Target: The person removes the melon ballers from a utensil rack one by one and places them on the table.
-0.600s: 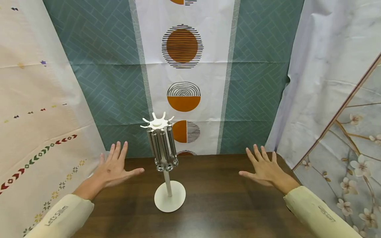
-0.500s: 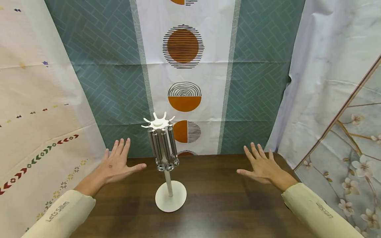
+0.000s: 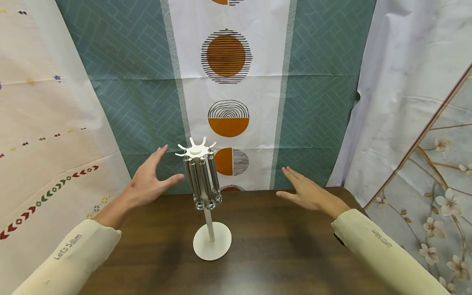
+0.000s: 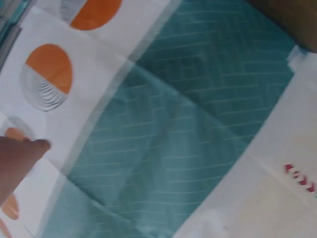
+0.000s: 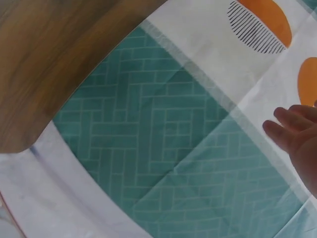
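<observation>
A white stand (image 3: 196, 151) with a spoked top and a round base rises left of the middle in the head view. Several shiny metal rods (image 3: 203, 178) with rounded lower ends hang from its spokes; their exact kind is unclear. My left hand (image 3: 147, 180) hovers just left of them, thumb spread from the fingers, touching nothing. Part of that hand (image 4: 20, 161) enters the left wrist view at the left edge. Over the table's right side my right hand (image 3: 309, 192) is raised, its fingers extended and holding nothing. The right wrist view catches its fingers (image 5: 292, 126).
The stand is on a dark wooden table (image 3: 265, 241). Behind hangs a green and white cloth (image 3: 321, 123) with orange circles. A cream patterned cloth (image 3: 48, 123) borders the left, and a white floral cloth (image 3: 413, 135) the right.
The left hand has risen and turned, its thumb now close to the hanging rods. My right hand has shifted inward to the left and turned, with its fingers drawn together. The stand stays in place.
</observation>
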### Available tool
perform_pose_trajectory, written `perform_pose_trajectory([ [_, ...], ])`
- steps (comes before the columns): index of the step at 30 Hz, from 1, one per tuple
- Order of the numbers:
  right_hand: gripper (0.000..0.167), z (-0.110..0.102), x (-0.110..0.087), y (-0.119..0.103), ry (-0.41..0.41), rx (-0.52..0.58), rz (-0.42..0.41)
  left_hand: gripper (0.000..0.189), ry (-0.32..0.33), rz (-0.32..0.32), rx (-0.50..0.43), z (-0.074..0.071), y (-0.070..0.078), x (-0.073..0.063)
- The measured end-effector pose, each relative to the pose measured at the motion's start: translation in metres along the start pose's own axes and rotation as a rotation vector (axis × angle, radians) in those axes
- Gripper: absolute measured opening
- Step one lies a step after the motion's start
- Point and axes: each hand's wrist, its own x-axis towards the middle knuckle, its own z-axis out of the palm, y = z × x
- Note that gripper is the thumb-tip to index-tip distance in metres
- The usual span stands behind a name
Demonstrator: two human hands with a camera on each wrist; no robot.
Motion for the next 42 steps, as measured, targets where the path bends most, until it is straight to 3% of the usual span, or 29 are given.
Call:
perform_pose_trajectory([
  [5, 0.091, -0.002, 0.014, -0.013, 0.043, 0.064, -0.046, 0.08, 0.164, 0.278, 0.006, 0.001, 0.014, 0.012],
  [9, 0.085, -0.004, 0.025, -0.025, 0.058, 0.137, -0.063, 0.065, 0.202, 0.505, 0.046, 0.003, 0.021, 0.03],
  [12, 0.082, -0.005, 0.033, -0.033, 0.062, 0.196, -0.084, 0.056, 0.202, 0.593, 0.067, 0.003, 0.025, 0.042],
  [21, 0.071, -0.007, 0.057, -0.056, 0.082, 0.291, -0.171, 0.033, 0.178, 0.623, 0.058, 0.002, 0.025, 0.057],
  [28, 0.067, -0.009, 0.07, -0.072, 0.086, 0.344, -0.2, 0.026, 0.26, 0.713, 0.019, 0.008, 0.021, 0.057],
  [31, 0.065, -0.008, 0.074, -0.077, 0.087, 0.396, -0.213, 0.026, 0.273, 0.723, 0.019, 0.01, 0.02, 0.058],
  [38, 0.057, -0.001, 0.083, -0.094, 0.061, 0.567, -0.201, 0.025, 0.218, 0.75, -0.014, 0.007, 0.015, 0.062],
  [42, 0.054, 0.003, 0.089, -0.106, 0.061, 0.633, -0.206, 0.024, 0.176, 0.733, -0.053, 0.005, 0.014, 0.065],
])
